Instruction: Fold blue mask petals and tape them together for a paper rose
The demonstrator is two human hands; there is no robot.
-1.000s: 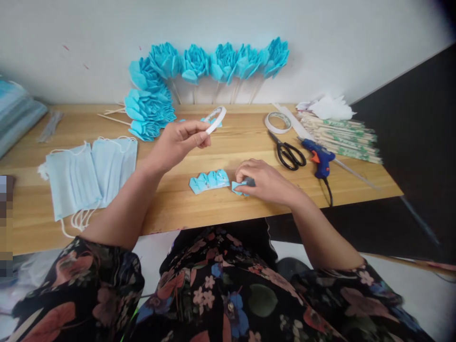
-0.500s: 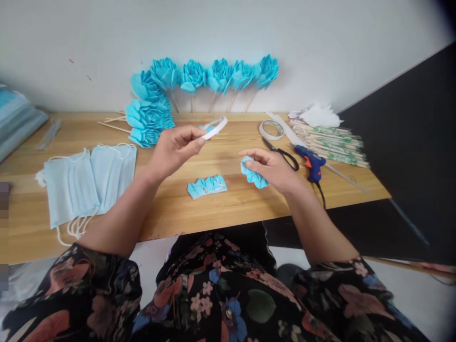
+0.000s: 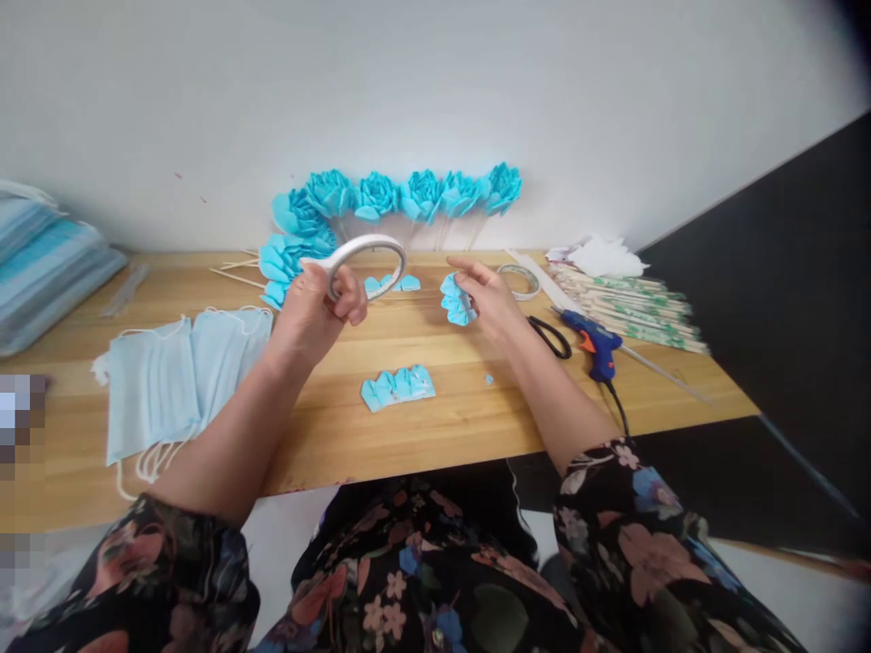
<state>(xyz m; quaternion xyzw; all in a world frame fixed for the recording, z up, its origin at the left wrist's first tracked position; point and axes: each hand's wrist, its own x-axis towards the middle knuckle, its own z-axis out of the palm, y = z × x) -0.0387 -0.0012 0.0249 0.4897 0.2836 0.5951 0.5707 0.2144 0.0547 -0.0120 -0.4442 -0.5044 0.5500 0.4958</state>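
Note:
My left hand (image 3: 314, 313) is raised above the wooden table (image 3: 442, 426) and grips a white tape roll (image 3: 367, 258), its ring held up and tilted. My right hand (image 3: 486, 295) is lifted beside it and pinches a small folded blue petal piece (image 3: 455, 301) between thumb and fingers. Both hands hover near each other, a short gap apart. Below them on the table lies a strip of joined blue folded petals (image 3: 398, 387). A tiny blue scrap (image 3: 488, 378) sits to its right.
Blue paper flowers on sticks (image 3: 408, 195) lean against the wall, with more (image 3: 289, 258) lying flat. Face masks (image 3: 181, 367) lie at left, a stack of masks (image 3: 47, 263) far left. Second tape roll (image 3: 521, 281), scissors (image 3: 551, 336), glue gun (image 3: 595, 349) and wrapped chopsticks (image 3: 632, 304) sit right.
My right hand picked the folded petal piece off the table and lifted it up and back. My left hand rose and turned the tape roll. The camera tilted upward.

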